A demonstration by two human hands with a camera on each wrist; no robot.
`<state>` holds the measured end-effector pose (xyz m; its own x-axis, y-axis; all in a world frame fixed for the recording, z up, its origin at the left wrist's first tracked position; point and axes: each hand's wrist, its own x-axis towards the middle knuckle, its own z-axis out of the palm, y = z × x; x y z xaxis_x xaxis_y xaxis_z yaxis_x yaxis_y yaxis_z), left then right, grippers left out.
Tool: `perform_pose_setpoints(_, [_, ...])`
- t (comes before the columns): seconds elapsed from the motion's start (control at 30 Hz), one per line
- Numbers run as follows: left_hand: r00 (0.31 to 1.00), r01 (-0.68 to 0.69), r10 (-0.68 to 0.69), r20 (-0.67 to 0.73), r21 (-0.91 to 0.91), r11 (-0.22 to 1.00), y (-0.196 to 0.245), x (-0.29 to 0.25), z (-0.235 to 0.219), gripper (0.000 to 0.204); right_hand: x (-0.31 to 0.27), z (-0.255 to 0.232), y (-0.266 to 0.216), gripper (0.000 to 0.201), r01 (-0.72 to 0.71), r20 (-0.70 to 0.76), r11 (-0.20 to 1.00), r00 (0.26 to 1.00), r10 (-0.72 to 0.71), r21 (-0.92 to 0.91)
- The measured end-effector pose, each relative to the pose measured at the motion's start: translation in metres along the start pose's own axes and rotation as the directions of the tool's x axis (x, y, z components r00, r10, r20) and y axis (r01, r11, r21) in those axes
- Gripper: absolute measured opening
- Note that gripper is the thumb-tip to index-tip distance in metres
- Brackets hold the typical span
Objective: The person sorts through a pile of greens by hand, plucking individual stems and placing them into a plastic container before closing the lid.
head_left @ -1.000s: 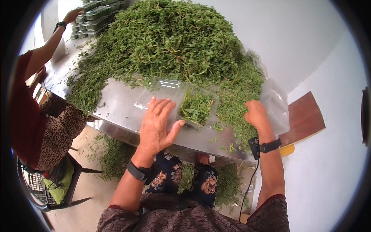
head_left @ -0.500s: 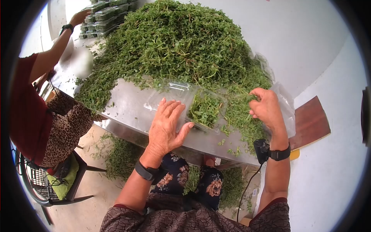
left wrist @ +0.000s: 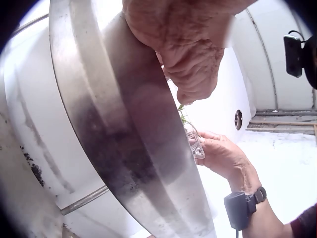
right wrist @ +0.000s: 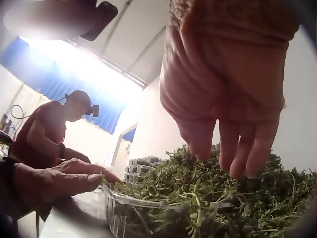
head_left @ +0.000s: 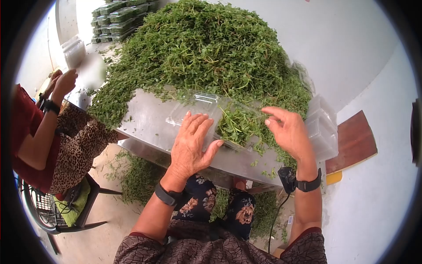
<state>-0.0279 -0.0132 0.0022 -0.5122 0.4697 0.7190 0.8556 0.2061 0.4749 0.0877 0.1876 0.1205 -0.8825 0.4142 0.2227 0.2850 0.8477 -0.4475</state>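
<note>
A clear plastic clamshell box lies with its lid folded back on the table. Leafy green sprigs fill its base. My left hand lies over the lid side with fingers straight and thumb out toward the filled base. Just right of the box, my right hand hovers with index finger and thumb apart. In the right wrist view its fingers point down over the greens, with nothing seen between them. Behind the box rises a big heap of the same greens.
Filled boxes are stacked at the back left. Nested empty boxes stand at the right end, near a reddish board. Another person sits at the left of the metal table. Loose greens lie on the floor.
My right hand has come up from the greens at the right and moved left toward the box, its fingers spreading. My left hand stays put. The other person's hand has left the stack.
</note>
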Motion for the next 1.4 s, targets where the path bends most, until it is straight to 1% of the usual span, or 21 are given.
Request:
perform_pose_setpoints(0.03, [1.0,0.0,0.0,0.001,-0.001,1.0,0.0,0.0,0.0,0.05,-0.002,0.007,0.013,0.032,0.156,-0.064,0.988,0.986,-0.155,0.011])
perform_pose_setpoints(0.07, [1.0,-0.001,0.001,0.005,0.003,1.0,0.0,0.0,0.0,0.05,-0.004,0.011,0.021,0.031,0.309,-0.129,0.951,0.944,-0.305,0.011])
perform_pose_setpoints(0.1, [1.0,-0.002,0.002,0.008,0.007,1.0,0.0,0.0,0.0,0.05,-0.009,0.011,0.02,0.031,0.307,-0.13,0.951,0.944,-0.303,0.012])
perform_pose_setpoints(0.13, [1.0,-0.003,0.003,0.01,0.007,1.0,0.0,0.0,-0.001,0.05,-0.014,0.01,0.017,0.033,0.148,-0.073,0.988,0.987,-0.145,0.039])
perform_pose_setpoints(0.17, [1.0,-0.002,0.002,0.01,0.009,1.0,0.001,0.001,-0.001,0.05,-0.018,0.009,0.016,0.034,-0.016,-0.013,0.998,1.0,0.017,0.056])
perform_pose_setpoints(0.2, [1.0,-0.002,0.002,0.01,0.01,1.0,0.002,0.001,-0.001,0.049,-0.021,0.013,0.019,0.034,-0.019,-0.016,0.998,1.0,0.02,0.058])
perform_pose_setpoints(0.3, [1.0,0.0,0.0,0.014,0.012,1.0,0.001,0.001,0.0,0.049,-0.027,0.028,0.031,0.039,-0.038,0.002,0.979,0.999,0.038,0.198])
perform_pose_setpoints(0.4, [1.0,-0.007,0.007,0.012,0.014,1.0,0.001,0.002,0.0,0.048,-0.031,0.042,0.041,0.039,-0.049,-0.008,0.97,0.999,0.053,0.24])
perform_pose_setpoints(0.43, [1.0,-0.01,0.009,0.014,0.014,1.0,0.001,0.002,0.0,0.048,-0.031,0.042,0.037,0.037,-0.096,0.013,0.962,0.995,0.096,0.257])
perform_pose_setpoints(0.47, [1.0,-0.005,0.005,0.015,0.015,1.0,0.001,0.002,-0.001,0.048,-0.031,0.045,0.038,0.037,-0.098,0.01,0.961,0.995,0.098,0.259])
perform_pose_setpoints(0.53, [1.0,-0.007,0.006,0.017,0.016,1.0,0.002,0.002,0.0,0.048,-0.029,0.051,0.041,0.03,-0.119,0.042,0.901,0.993,0.111,0.418])
perform_pose_setpoints(0.57, [1.0,-0.008,0.008,0.009,0.021,1.0,0.002,0.002,0.0,0.048,-0.029,0.051,0.04,0.03,-0.117,0.038,0.9,0.993,0.111,0.42])
perform_pose_setpoints(0.63, [1.0,-0.002,0.002,0.006,0.028,1.0,0.005,-0.002,-0.002,0.047,-0.032,0.051,0.037,0.021,-0.246,0.148,0.818,0.969,0.198,0.52])
perform_pose_setpoints(0.73, [1.0,0.005,-0.006,0.019,0.03,1.0,0.004,-0.003,-0.001,0.047,-0.032,0.043,0.024,0.017,-0.238,0.115,0.771,0.971,0.211,0.591])
perform_pose_setpoints(0.93, [1.0,-0.001,0.001,0.004,0.014,1.0,0.002,0.001,0.0,0.047,-0.025,0.03,-0.008,0.018,-0.269,0.108,0.73,0.959,0.261,0.629])
perform_pose_setpoints(1.07, [1.0,0.004,-0.004,0.013,0.012,1.0,0.003,0.001,-0.001,0.048,-0.025,0.04,-0.009,0.019,-0.279,0.136,0.756,0.959,0.248,0.593])
perform_pose_setpoints(1.13, [1.0,0.009,-0.009,0.017,0.011,1.0,0.003,0.001,-0.001,0.048,-0.027,0.046,-0.001,0.02,-0.05,-0.043,0.905,0.996,0.075,0.422])
perform_pose_setpoints(1.17, [1.0,0.003,-0.003,0.012,0.006,1.0,0.002,0.001,-0.001,0.048,-0.03,0.044,0.001,0.02,-0.051,-0.039,0.905,0.996,0.074,0.422])
perform_pose_setpoints(1.23, [1.0,0.0,0.0,0.011,-0.004,1.0,0.002,0.0,0.0,0.048,-0.036,0.033,-0.008,0.022,-0.016,-0.219,0.979,0.974,0.061,0.204])
perform_pose_setpoints(1.37, [1.0,0.003,-0.003,0.015,0.003,1.0,0.002,0.0,0.001,0.049,-0.043,0.03,-0.008,0.024,0.042,-0.252,0.99,0.968,-0.007,0.133])
perform_pose_setpoints(1.4, [1.0,0.001,-0.001,0.014,0.004,1.0,0.002,0.0,0.001,0.049,-0.042,0.034,-0.004,0.025,0.199,-0.285,0.98,0.939,-0.193,-0.007])
